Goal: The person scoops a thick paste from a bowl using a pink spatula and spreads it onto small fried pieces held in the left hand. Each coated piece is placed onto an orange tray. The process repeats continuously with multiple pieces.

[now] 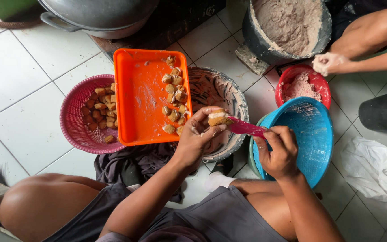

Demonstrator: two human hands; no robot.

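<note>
My left hand (198, 136) holds a brown fried tofu piece (219, 119) topped with pale paste, above a paste-smeared bowl (236, 101). My right hand (278, 150) grips a pink spatula (245, 127) whose tip touches the tofu piece. An orange tray (137, 98) with several filled tofu pieces along its right side rests just left of my left hand. A pink basket (75, 118) with several plain fried tofu pieces sits under the tray's left edge. A blue basket (312, 130) stands beside my right hand.
Another person's hand (328, 62), coated in paste, hovers over a red bowl (319, 83) of pinkish paste. A large grey tub (258, 42) of paste stands at the top. A metal pot (99, 18), a black container (384, 112) and white plastic bags (377, 168) lie on the white tiled floor.
</note>
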